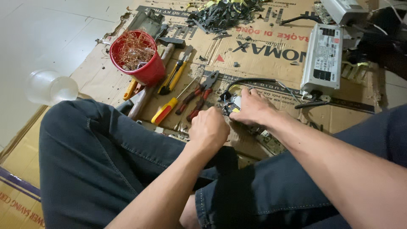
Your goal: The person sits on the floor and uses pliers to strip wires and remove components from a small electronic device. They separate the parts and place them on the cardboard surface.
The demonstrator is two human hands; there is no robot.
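The person sits cross-legged on flattened cardboard [271, 51] laid over the floor. The right hand [253, 108] rests palm-down with fingers spread over a small electronic part [234, 104], near the middle of the cardboard; a black cable [250, 80] loops out from under it. The left hand [209, 129] is curled into a loose fist just beside the part, knuckles up; whether it grips anything cannot be told, as the palm is hidden.

Handling judgement: the part looks small, rigid and light, with wires and sharp solder points likely on its underside. It is best held by its outer edges, not by the cable, which is flexible and would pull at its joints.

Surroundings: red-handled pliers [199, 95] lie just left of the hands, then a yellow screwdriver [167, 109], yellow cutters [174, 76] and a hammer [163, 57]. A red bucket [142, 63] of copper wire scraps stands toward the cardboard's left edge. A white driver box [322, 59] lies toward the right edge, its leads near the right hand. A heap of black scrap [224, 15] sits at the far edge. A clear cup [51, 87] lies on bare floor beyond the left edge.

Open room: limited. The knees close in the near side and tools crowd the left; the strip of cardboard between hands and scrap heap is least cluttered.
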